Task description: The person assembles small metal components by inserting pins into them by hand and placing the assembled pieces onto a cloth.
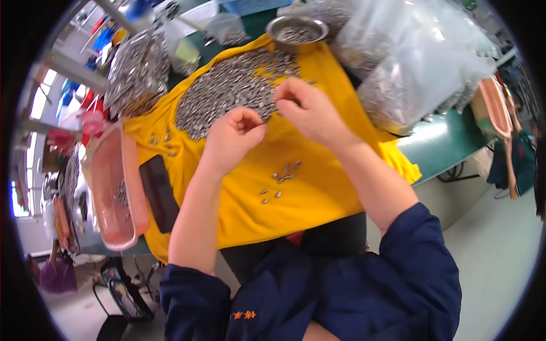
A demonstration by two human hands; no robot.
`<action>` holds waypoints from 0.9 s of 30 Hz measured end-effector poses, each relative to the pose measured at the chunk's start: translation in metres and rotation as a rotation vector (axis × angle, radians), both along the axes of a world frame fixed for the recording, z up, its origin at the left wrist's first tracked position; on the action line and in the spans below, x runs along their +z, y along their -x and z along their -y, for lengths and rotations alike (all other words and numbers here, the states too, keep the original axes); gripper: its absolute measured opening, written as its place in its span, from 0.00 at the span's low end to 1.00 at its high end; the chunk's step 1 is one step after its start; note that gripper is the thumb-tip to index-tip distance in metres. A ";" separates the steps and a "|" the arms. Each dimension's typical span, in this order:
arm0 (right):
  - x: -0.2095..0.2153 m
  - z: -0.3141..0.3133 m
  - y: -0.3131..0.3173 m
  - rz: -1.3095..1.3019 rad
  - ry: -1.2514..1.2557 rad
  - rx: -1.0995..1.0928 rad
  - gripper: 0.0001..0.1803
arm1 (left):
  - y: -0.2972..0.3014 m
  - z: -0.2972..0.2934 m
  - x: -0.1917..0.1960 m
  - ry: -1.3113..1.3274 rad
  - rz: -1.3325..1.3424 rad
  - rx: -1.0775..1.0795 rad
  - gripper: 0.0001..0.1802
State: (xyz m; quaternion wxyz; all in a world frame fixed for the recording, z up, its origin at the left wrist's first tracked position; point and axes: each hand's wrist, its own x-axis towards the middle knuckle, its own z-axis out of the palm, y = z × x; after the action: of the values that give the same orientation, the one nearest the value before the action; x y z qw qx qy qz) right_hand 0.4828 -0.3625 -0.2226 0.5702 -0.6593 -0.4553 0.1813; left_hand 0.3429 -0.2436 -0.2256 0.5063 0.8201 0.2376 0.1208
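Note:
A wide heap of small shiny metal pieces (227, 91), pointed at the ends, is spread over a yellow cloth (318, 199) on the table. My left hand (234, 139) is at the heap's near edge, its fingers curled and pinched together. To its right, my right hand (310, 111) is also closed in a pinch at the heap's right side. Whatever lies between the fingertips of either hand is too small or hidden to make out. Several loose metal pieces (286, 171) lie on the cloth nearer my body.
A black phone-like slab (159, 193) lies left, beside a pink plastic bin (136, 210) holding some pieces. A metal bowl (273, 29) of pieces stands at the far edge. Large clear plastic bags (421, 74) fill the far right, and a silvery bag (139, 71) stands far left.

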 end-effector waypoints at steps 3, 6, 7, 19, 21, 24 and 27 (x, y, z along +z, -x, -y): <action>0.006 0.001 0.008 -0.111 0.081 0.134 0.03 | 0.015 -0.011 -0.011 0.633 0.333 -0.018 0.09; 0.003 -0.001 0.019 -0.154 0.073 0.206 0.04 | 0.019 -0.012 -0.008 0.650 0.358 -0.034 0.08; 0.004 -0.001 0.022 -0.138 0.071 0.214 0.04 | 0.019 -0.011 -0.007 0.656 0.357 -0.026 0.08; 0.002 -0.001 0.025 -0.124 0.041 0.187 0.04 | 0.018 -0.002 -0.006 0.754 0.405 0.056 0.09; 0.003 -0.001 0.026 -0.139 0.028 0.195 0.04 | 0.019 -0.005 -0.010 0.694 0.379 0.000 0.10; 0.004 -0.001 0.025 -0.097 0.019 0.182 0.04 | 0.019 -0.004 -0.014 0.659 0.414 -0.021 0.08; 0.006 -0.001 0.026 -0.072 0.020 0.211 0.04 | 0.019 -0.003 -0.013 0.646 0.412 -0.011 0.08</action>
State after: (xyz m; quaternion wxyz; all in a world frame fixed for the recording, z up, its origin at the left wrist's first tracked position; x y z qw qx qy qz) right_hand 0.4570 -0.3616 -0.2163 0.5575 -0.6063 -0.4996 0.2683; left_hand 0.3234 -0.2408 -0.2384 0.7766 0.5780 0.1522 0.1989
